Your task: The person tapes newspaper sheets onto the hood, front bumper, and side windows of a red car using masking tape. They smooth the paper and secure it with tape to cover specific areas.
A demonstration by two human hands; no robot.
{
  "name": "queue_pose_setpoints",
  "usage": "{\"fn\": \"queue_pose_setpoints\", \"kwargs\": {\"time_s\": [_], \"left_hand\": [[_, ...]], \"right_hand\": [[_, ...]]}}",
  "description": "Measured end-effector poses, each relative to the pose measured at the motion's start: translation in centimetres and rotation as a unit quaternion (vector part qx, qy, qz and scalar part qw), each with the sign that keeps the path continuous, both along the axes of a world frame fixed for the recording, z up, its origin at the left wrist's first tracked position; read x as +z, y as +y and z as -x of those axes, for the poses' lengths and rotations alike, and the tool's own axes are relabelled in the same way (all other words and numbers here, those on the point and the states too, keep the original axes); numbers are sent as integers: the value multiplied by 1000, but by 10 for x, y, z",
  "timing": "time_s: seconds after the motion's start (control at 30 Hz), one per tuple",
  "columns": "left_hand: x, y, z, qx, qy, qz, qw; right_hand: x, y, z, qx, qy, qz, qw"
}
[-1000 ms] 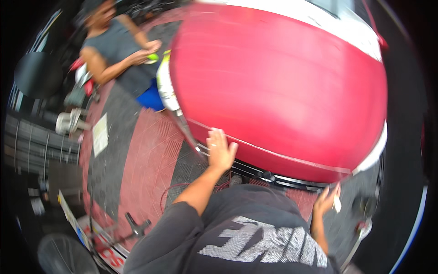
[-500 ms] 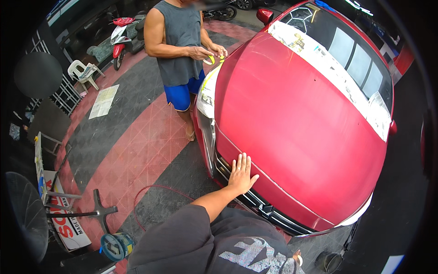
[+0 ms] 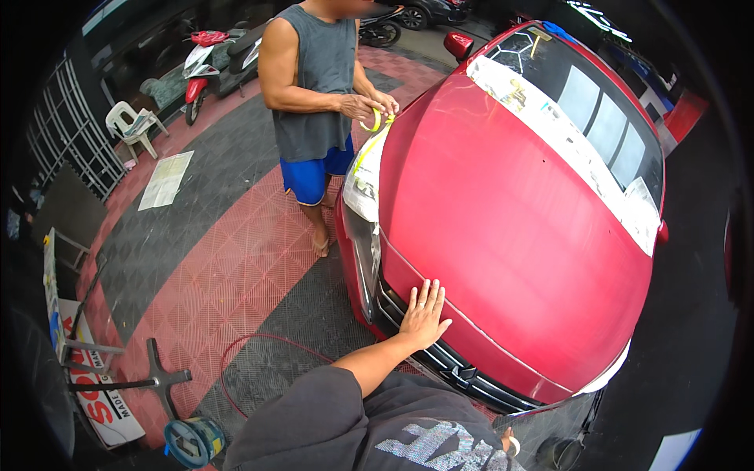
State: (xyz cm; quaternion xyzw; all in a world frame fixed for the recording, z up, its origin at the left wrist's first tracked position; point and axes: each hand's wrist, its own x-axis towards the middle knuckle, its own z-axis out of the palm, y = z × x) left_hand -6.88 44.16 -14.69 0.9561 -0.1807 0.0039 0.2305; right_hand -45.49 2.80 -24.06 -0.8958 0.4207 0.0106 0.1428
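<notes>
**Left hand flat on red car's front edge; co-worker tapes headlight**

The left hand (image 3: 422,315) lies palm-down, fingers spread and clamped on nothing, on the front lip of the red car hood (image 3: 510,212), centre-lower frame. The right hand (image 3: 510,444) barely shows at the lower edge; whether it is open or closed cannot be told. To do this well: keep the palm flat, pressure light and even, no dragging on the paint. A co-worker, upper centre, holds yellow tape (image 3: 372,125) at the masked headlight (image 3: 363,184).

Versus half a second ago: the view sits lower and closer, the hand is on the same spot, and the co-worker's hands stay at the tape.
</notes>
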Motion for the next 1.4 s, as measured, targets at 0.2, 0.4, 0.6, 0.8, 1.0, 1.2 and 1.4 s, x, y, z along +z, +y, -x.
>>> {"fn": "queue_pose_setpoints", "kwargs": {"time_s": [0.2,0.4,0.6,0.8,1.0,1.2,1.4], "left_hand": [[16,9,-6,-62,72,-99,991],[20,2,-11,-75,21,-117,990],[-4,28,-17,-87,6,-68,994],[-13,-46,24,-212,-103,-79,969],[-5,-104,57,-141,-58,-128,980],[-11,-118,72,-113,-28,-182,976],[-26,-167,157,-70,94,-208,971]], "right_hand": [[-5,24,14,49,-31,57,997],[-18,22,9,90,86,-94,988],[15,90,5,22,27,-197,980],[14,131,104,-228,-10,-269,936],[-6,174,213,-291,119,-285,905],[-109,155,313,-280,116,-178,936],[-100,59,327,-271,-152,-186,932]]}}
